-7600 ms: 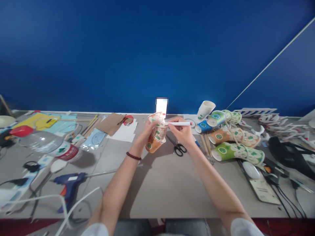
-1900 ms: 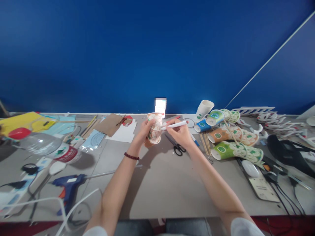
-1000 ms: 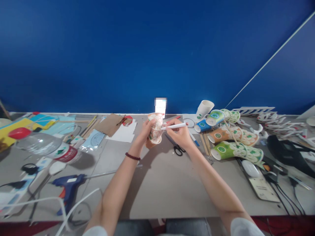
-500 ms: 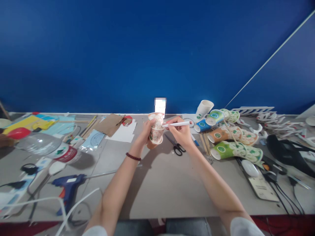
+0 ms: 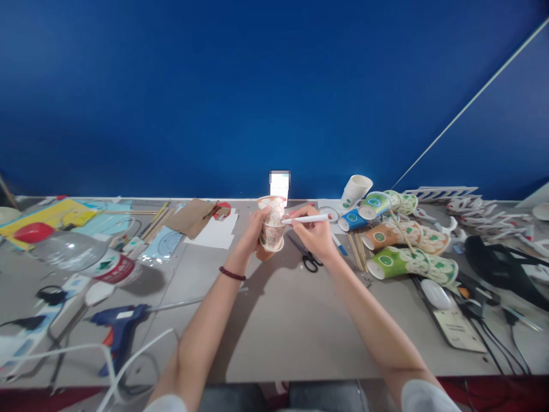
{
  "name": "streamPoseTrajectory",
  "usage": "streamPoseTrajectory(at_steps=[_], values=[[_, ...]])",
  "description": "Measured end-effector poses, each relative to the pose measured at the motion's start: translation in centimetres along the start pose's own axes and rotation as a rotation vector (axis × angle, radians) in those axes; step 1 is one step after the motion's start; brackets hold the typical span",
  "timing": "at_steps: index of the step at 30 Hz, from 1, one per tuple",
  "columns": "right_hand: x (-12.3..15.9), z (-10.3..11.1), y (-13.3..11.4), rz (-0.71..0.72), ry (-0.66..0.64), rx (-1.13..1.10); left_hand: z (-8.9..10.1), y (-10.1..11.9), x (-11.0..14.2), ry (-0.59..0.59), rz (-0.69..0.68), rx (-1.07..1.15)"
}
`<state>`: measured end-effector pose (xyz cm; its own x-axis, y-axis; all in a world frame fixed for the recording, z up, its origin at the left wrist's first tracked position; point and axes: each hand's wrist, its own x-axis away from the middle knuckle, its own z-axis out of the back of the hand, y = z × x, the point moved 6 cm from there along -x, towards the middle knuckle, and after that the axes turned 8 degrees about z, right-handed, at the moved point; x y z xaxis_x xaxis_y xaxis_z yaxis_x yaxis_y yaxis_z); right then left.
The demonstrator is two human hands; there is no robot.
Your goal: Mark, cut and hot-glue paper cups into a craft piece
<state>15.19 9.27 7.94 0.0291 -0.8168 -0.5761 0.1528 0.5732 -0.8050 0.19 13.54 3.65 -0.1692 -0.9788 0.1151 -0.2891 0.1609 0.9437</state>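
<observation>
My left hand [image 5: 254,231] is wrapped round a patterned orange paper cup [image 5: 271,224], held tilted above the grey table [image 5: 283,320]. My right hand [image 5: 315,233] pinches a white marker pen [image 5: 307,218], whose tip touches the cup's side. Black scissors [image 5: 307,255] lie on the table just below my right hand. A dark bead bracelet [image 5: 232,273] sits on my left wrist.
Several coloured paper cups [image 5: 407,252] lie in a heap at the right, beside wooden sticks [image 5: 357,247] and cables [image 5: 501,269]. At the left are a blue glue gun [image 5: 120,327], a clear plastic bottle [image 5: 81,250], white cords and coloured paper. Cardboard [image 5: 194,215] lies behind.
The cup has been turned from lying more on its side to a more upright tilt. The pen has stayed at the cup's side with small shifts. Papers at the far left have moved.
</observation>
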Motion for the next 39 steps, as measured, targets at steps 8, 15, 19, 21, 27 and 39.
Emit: streamPoseTrajectory(at_steps=[8,15,19,21,27,39], values=[[0.08,-0.22,-0.19,0.001,-0.058,0.037,0.20,0.06,0.14,0.012,-0.019,-0.009],[-0.07,0.07,0.04,-0.007,-0.014,0.003,0.12,0.25,0.29,0.018,-0.016,-0.005],[-0.17,0.43,0.30,0.010,0.041,-0.012,-0.24,0.50,0.37,-0.007,-0.043,-0.020],[-0.19,0.35,0.21,0.025,0.033,-0.018,-0.31,0.42,0.33,-0.016,-0.052,-0.025],[-0.10,-0.04,-0.46,0.041,-0.008,0.040,0.05,0.15,0.13,0.020,-0.064,-0.071],[-0.01,-0.09,-0.35,0.058,-0.012,0.064,0.37,-0.18,-0.46,-0.002,-0.091,-0.120]])
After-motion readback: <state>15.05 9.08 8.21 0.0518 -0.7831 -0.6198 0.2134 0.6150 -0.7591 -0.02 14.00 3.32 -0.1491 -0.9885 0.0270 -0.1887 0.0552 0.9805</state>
